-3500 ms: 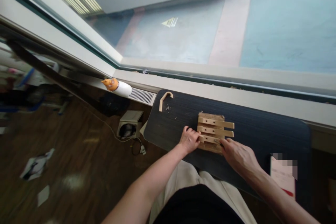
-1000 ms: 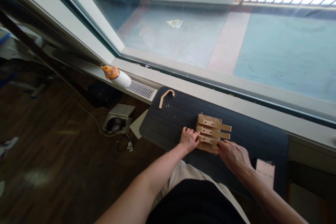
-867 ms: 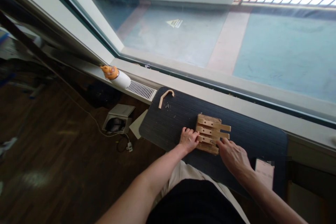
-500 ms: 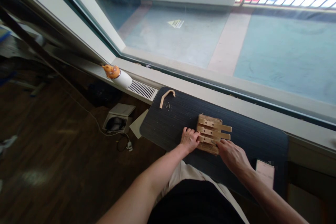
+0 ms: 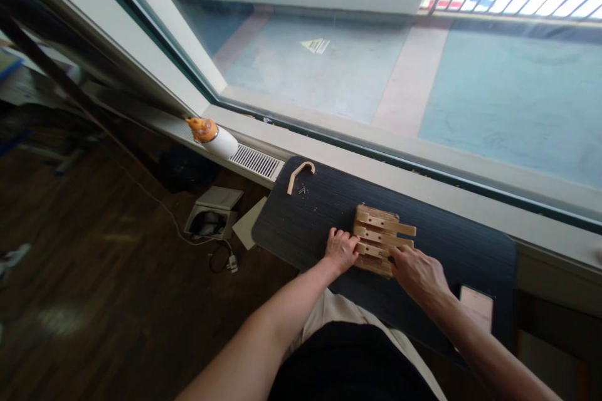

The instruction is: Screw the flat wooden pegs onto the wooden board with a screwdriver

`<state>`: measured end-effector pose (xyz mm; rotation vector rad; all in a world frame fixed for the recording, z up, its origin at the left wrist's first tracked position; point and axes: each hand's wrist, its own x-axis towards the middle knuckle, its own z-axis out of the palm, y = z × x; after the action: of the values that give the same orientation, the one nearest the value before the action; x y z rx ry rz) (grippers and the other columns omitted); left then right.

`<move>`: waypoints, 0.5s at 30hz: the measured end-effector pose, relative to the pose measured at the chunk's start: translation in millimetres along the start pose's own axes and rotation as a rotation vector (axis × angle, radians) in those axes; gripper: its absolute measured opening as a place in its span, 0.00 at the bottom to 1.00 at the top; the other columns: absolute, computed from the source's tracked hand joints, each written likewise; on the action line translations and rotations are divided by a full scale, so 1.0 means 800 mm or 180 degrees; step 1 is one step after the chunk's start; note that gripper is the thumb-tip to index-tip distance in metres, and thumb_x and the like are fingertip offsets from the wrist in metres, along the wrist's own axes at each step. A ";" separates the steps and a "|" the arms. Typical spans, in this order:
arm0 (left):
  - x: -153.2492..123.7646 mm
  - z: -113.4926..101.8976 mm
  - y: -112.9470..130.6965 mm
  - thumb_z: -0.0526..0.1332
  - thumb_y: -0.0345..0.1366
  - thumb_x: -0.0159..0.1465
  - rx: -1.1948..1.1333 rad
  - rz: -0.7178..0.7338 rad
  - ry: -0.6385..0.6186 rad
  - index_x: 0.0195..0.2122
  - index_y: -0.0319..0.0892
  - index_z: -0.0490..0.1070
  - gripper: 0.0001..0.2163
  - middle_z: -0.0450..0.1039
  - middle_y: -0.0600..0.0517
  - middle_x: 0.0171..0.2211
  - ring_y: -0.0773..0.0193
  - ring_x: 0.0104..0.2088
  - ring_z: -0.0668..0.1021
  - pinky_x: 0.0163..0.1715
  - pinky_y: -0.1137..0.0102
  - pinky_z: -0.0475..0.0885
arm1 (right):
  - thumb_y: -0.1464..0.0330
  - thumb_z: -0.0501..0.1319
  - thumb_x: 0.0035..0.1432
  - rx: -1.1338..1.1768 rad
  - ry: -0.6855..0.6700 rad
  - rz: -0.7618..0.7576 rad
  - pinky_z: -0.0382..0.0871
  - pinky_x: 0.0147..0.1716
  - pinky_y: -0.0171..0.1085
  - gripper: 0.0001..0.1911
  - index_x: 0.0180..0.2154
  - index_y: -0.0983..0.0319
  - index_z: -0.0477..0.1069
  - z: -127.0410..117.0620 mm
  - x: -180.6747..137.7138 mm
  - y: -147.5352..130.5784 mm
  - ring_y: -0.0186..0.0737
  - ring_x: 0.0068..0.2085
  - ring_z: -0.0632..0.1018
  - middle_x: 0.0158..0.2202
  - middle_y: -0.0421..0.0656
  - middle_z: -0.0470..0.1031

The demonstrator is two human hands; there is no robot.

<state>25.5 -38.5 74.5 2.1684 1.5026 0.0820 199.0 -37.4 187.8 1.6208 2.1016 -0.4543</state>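
Observation:
A rough-edged wooden block (image 5: 376, 270) lies on the dark table, carrying three pale wooden hooks side by side. The upper hook (image 5: 407, 229) and the middle hook (image 5: 388, 240) reach past its right edge; dark screw holes show along them. My left hand (image 5: 342, 249) is closed at the block's left edge, fingertips at the end of the lower hook (image 5: 369, 250). My right hand (image 5: 416, 269) is closed in a pinch over the right end of that lower hook, beside a small dark screw or hole. What sits between its fingers is hidden.
On the dark table (image 5: 329, 188) lie a loose wooden hook (image 5: 292, 182) and several small screws (image 5: 302, 190) at the far left. A phone (image 5: 477, 301) rests near my right forearm. A white bottle with an orange top (image 5: 221, 143) stands on the sill vent. The window runs behind.
My right hand has turned slightly at the lower hook, its knuckles a little higher. The left hand and the block hold their place; the view has shifted slightly.

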 end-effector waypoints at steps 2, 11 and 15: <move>0.000 0.000 0.001 0.61 0.36 0.59 0.0014 -0.0008 -0.0007 0.44 0.44 0.72 0.11 0.75 0.48 0.37 0.55 0.42 0.73 0.51 0.57 0.59 | 0.75 0.52 0.59 -0.0024 0.0012 -0.0089 0.63 0.28 0.35 0.13 0.38 0.61 0.74 -0.001 -0.002 0.001 0.45 0.39 0.79 0.38 0.47 0.77; 0.001 0.000 0.002 0.61 0.35 0.59 0.0017 -0.0030 -0.0023 0.43 0.44 0.72 0.11 0.75 0.48 0.37 0.56 0.42 0.73 0.51 0.57 0.59 | 0.75 0.50 0.61 0.0022 -0.0096 0.0011 0.64 0.28 0.35 0.14 0.34 0.62 0.74 0.006 0.001 -0.002 0.45 0.37 0.80 0.33 0.48 0.79; 0.000 -0.002 0.003 0.61 0.36 0.59 0.0021 -0.0036 -0.0034 0.44 0.45 0.72 0.11 0.75 0.48 0.37 0.55 0.42 0.73 0.51 0.57 0.59 | 0.70 0.51 0.62 0.0006 -0.0123 0.0104 0.64 0.28 0.35 0.13 0.34 0.62 0.74 0.000 -0.001 -0.003 0.46 0.36 0.81 0.32 0.49 0.79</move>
<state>27.1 -38.8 76.6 2.1619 1.5112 0.0614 197.2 -38.8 188.1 1.6320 2.0440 -0.4733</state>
